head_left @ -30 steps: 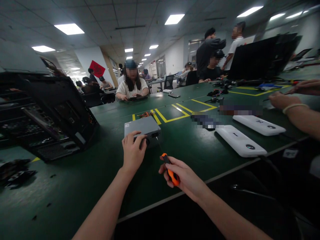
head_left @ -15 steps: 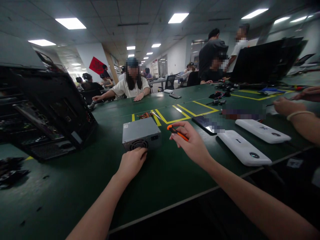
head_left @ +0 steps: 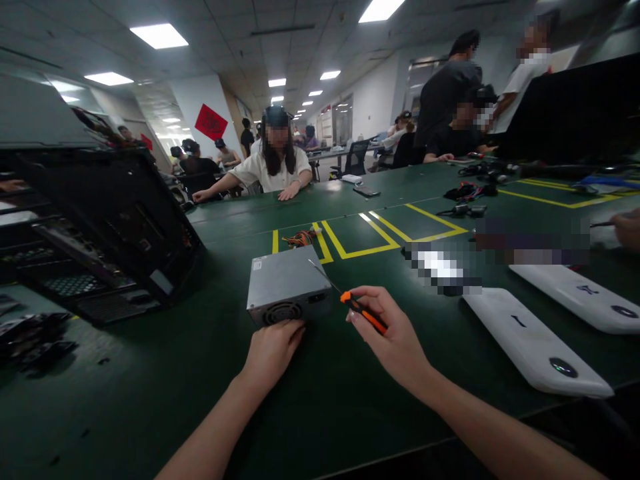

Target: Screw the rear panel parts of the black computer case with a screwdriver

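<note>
A grey metal computer power supply (head_left: 287, 277) sits on the green table, its fan grille and power socket facing me. Against the lower front edge of it, below the grille, my left hand (head_left: 274, 350) is closed, with the fingertips partly hidden. My right hand (head_left: 387, 330) grips a screwdriver (head_left: 367, 313) with an orange and black handle. The thin metal shaft points up and left, near the right top corner of the power supply. Whether the tip touches the casing I cannot tell. Behind the power supply lies a bundle of coloured cables (head_left: 301, 238).
An open black computer case (head_left: 130, 227) stands at left, with dark parts (head_left: 37, 343) beside it. White devices (head_left: 537, 340) lie at right, near yellow tape markings (head_left: 367, 255). A person (head_left: 277, 160) sits across the table; another person's hand (head_left: 627, 230) shows at the right edge.
The view has turned slightly, shifting the right-hand devices outward. My right hand has brought the screwdriver so its shaft shows by the power supply's corner. My left hand stays at the power supply's front.
</note>
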Demonstrator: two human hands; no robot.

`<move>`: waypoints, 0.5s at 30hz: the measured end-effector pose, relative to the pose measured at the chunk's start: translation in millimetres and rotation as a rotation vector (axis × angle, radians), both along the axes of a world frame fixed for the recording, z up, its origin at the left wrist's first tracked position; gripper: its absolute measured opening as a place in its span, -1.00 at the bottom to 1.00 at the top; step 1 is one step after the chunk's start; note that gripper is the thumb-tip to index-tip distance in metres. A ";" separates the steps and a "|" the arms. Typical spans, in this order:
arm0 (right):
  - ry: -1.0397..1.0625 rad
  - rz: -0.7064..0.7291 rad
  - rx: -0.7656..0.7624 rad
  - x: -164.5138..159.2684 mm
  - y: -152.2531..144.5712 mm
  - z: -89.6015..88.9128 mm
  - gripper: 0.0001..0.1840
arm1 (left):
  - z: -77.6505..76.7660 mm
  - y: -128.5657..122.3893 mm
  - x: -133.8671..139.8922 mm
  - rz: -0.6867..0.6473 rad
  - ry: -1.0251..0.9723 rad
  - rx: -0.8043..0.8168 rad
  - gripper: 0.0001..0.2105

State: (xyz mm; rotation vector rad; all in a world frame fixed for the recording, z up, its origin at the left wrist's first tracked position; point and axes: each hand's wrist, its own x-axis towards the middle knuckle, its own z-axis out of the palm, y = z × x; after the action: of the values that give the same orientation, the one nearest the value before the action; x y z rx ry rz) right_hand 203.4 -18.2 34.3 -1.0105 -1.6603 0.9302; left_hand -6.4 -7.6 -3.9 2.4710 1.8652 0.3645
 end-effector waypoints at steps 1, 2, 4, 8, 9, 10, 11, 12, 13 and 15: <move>-0.002 0.000 0.001 0.1 -0.1 -0.4 -0.75 | -0.2 1.1 0.8 0.003 -0.001 0.001 -0.75; -0.009 0.000 0.003 0.1 -0.1 -1.1 -0.74 | -0.2 2.0 1.3 0.007 -0.002 -0.002 -0.75; -0.027 0.002 0.009 0.1 0.4 -2.9 -0.74 | 0.2 2.7 1.6 0.014 0.002 -0.014 -0.76; -0.037 -0.002 0.044 -1.7 -0.5 -7.9 -0.75 | 2.1 -1.6 1.9 -0.010 -0.001 -0.029 -0.79; -0.032 -0.010 0.059 -2.6 -2.6 -9.2 -0.75 | 2.7 -3.5 2.4 -0.021 -0.022 -0.024 -0.79; -0.028 -0.022 0.074 -3.4 -6.0 -10.6 -0.75 | 3.6 -5.5 3.2 -0.030 -0.061 -0.013 -0.80; -0.022 -0.033 0.086 -4.3 -10.7 -12.1 -0.75 | 4.7 -7.4 4.1 -0.036 -0.120 -0.001 -0.81; -0.013 -0.043 0.092 -5.1 -16.8 -14.0 -0.75 | 6.3 -9.1 5.0 -0.041 -0.204 0.007 -0.81; -0.004 -0.048 0.088 -6.0 -24.0 -16.3 -0.75 | 8.3 -10.5 5.8 -0.051 -0.319 0.005 -0.82; 0.025 -0.036 0.045 -7.9 -40.3 -22.8 -0.76 | 13.7 -12.3 6.1 -0.101 -0.621 -0.051 -0.82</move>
State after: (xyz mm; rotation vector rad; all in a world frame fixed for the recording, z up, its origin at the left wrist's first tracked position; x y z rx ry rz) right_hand 195.5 -58.5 11.5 -0.9913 -1.6302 0.8747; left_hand -0.2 -19.9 9.8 2.0668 1.4618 0.9331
